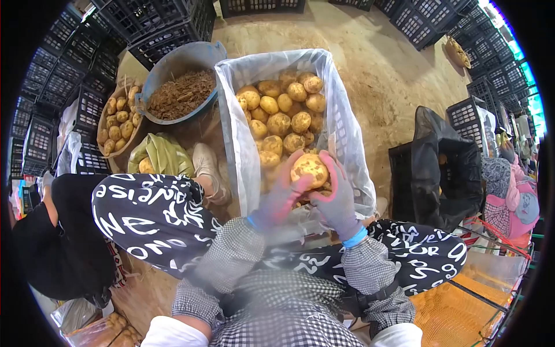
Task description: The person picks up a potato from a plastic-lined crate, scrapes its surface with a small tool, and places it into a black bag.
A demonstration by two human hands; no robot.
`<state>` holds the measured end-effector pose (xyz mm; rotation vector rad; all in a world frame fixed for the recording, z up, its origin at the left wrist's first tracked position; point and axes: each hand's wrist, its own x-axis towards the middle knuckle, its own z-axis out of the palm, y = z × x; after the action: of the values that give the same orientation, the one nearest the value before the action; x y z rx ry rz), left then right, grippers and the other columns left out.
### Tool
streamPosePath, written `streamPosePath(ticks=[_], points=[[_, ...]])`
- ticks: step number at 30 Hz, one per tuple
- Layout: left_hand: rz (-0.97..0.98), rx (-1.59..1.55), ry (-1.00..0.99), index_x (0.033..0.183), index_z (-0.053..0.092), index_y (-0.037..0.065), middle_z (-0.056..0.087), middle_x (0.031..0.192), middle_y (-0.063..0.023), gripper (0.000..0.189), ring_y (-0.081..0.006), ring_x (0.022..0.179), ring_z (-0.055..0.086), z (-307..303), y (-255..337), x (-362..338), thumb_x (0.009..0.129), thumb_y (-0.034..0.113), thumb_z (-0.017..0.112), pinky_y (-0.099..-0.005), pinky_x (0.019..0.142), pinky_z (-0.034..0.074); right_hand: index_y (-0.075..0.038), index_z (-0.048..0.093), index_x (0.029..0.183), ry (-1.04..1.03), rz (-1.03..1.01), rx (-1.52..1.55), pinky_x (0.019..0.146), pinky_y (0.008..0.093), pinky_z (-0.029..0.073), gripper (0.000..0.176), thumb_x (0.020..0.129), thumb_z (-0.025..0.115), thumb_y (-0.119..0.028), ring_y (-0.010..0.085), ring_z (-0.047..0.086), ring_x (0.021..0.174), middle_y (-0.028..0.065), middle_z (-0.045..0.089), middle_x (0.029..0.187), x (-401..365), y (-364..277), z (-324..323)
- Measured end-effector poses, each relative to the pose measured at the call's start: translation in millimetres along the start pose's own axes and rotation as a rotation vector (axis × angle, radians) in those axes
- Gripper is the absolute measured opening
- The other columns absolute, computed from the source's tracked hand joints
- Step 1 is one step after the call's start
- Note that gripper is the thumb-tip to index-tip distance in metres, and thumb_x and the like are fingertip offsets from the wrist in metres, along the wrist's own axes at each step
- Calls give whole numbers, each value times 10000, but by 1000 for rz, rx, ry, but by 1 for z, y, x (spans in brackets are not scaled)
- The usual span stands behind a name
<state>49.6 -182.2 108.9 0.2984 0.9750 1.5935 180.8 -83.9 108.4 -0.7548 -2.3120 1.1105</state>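
Note:
Both my hands wear grey gloves with pink fingertips. Between them they hold one large yellow potato (310, 170) with brown patches, just above the near end of a crate lined with white plastic (243, 144). My left hand (283, 194) presses on the potato's left side and is slightly blurred. On its right side, the fingers and thumb of my right hand (335, 194) curve round it. Many potatoes (278, 124) fill the crate beyond my hands. The ones directly under my hands are partly hidden.
A blue tub (217, 55) of brown debris, a basket of potatoes (118, 124) and a green sack (165, 153) stand left. To the right is a black-lined crate (425, 144). Stacked black crates (165, 29) line the back. Another person (509, 196) is at far right.

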Motion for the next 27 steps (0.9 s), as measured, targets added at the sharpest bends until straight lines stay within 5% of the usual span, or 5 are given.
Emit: streamPosePath(ticks=[7,10,13,16,27], points=[[320,266,-134,1563,177,60,414,1453,-105,776,-156,1228,522,-9,-4,-4,972,262,637,-330,975,498,0,296,1496,-119,156,194,1103,358,391,958,706,833,-81,218,431,1338,159,404,1456,-1,-6,-9],[22,131,-121,1565,185,71,369,1524,-117,743,-200,1321,472,-10,14,-9,1008,429,522,-331,1053,450,-7,298,1498,-113,226,448,1106,361,387,1006,680,873,-117,224,438,1333,155,406,1460,-3,4,-3],[18,55,-141,1556,222,82,418,1488,-96,643,-196,1295,502,-19,11,-5,1045,407,437,-331,1041,464,3,304,1493,-77,219,549,1103,374,384,1031,673,896,-200,257,452,1325,172,429,1443,-2,4,-2],[8,216,-62,1556,218,94,419,1478,-90,598,-197,1306,488,-12,5,2,1062,388,383,-346,1029,476,16,313,1485,-82,-9,23,1094,399,385,986,722,863,-282,295,461,1319,197,443,1427,2,-6,-12],[-24,-180,-48,1509,301,85,448,1456,-93,573,-232,1317,482,-6,-24,-2,1048,415,381,-388,1061,447,87,359,1428,57,-26,-64,1067,421,382,570,974,508,-222,420,467,1260,281,458,1371,-6,-10,14]])
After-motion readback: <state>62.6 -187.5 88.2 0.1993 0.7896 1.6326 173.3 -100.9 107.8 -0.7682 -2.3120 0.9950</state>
